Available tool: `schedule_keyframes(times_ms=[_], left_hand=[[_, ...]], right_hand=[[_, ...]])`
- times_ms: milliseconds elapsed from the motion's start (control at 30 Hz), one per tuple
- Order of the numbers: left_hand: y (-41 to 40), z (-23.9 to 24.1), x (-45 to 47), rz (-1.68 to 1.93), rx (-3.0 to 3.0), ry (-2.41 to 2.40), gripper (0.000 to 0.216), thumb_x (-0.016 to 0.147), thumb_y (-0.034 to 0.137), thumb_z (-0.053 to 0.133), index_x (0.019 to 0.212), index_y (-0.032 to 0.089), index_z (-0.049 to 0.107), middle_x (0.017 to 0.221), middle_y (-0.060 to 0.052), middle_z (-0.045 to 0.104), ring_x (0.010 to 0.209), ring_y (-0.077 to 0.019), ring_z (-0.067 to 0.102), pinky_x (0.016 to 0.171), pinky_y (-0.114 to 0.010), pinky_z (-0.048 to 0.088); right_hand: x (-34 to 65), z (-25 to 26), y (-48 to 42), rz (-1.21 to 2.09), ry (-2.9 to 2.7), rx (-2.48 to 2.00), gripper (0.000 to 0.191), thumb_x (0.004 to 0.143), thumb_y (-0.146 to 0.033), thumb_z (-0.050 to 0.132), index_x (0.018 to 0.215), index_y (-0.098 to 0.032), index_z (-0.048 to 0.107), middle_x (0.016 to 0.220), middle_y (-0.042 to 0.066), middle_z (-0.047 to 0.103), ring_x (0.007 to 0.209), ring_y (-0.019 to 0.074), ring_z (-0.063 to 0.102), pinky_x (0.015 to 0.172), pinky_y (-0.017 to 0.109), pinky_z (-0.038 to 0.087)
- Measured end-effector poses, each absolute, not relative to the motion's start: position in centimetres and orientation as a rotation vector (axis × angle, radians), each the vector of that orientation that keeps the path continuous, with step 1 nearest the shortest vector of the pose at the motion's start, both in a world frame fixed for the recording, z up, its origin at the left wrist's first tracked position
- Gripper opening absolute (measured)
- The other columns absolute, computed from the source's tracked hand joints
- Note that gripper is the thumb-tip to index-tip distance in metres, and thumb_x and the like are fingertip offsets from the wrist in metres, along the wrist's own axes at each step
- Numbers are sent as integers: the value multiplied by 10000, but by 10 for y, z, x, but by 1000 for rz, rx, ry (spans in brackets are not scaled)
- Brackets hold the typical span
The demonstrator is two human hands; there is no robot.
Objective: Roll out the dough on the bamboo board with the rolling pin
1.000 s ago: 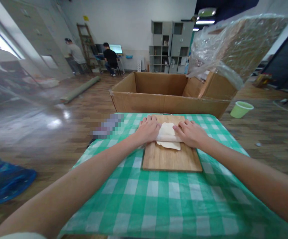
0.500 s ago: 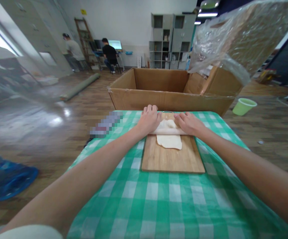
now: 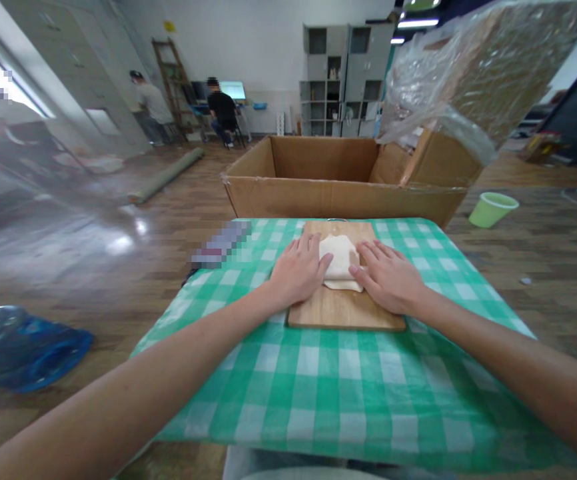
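A sheet of pale dough lies on a wooden cutting board. Across its near part runs a light rolling pin, seen only between the hands; its ends are hidden beneath them. My left hand rests flat over the pin's left end, fingers stretched forward and thumb at the dough. Over the right end lies my right hand, palm down, with its fingers extended and thumb pointing inward. A narrow strip of dough shows on the near side of the pin.
A green checked cloth covers the table. A blurred flat object lies at its far left. Beyond stands a large open cardboard box. A green bucket and a blue plastic jug are on the floor. Several people are farther back.
Both hands and the rolling pin have come nearer to me over the dough. The fingers, curled over the pin before, now lie flatter. The view has shifted slightly, showing the table's near edge.
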State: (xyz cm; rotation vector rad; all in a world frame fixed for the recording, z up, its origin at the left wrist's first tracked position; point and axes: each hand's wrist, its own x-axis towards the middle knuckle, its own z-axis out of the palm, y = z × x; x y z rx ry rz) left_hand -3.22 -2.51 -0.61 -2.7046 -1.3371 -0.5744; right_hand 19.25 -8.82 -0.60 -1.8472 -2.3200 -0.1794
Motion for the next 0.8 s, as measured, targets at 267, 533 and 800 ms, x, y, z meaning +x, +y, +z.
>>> schedule_keyframes(times_ms=[267,533,800], left_hand=[[-31,-11,-29,-625,-2592,-1362,571,1118,490,293,1481,81,457,1452,-207,586,1337,-323,564,1159,-467,379],[35,0,-4,-506,-2510,-1440,557,1110,514,280,1377,102,542,1296,-199,636,1215,-337,629,998,-430,466],[81,-1,19,-428,-2547,-1432,504,1110,483,268,1371,144,534,1307,-171,660,1210,-329,651,971,-431,490]], right_hand=[[186,-9,-98,-169,-2357,-1777,880,1073,-665,122,1656,-44,343,1731,182,310,1617,352,240,1288,495,234],[190,-2,-17,-178,-2202,-1926,885,1045,-737,95,1636,-169,430,1763,164,237,1631,416,130,1278,596,161],[208,-4,49,-273,-2091,-1837,777,1080,-670,154,1376,-172,672,1661,204,414,1564,440,272,1192,650,274]])
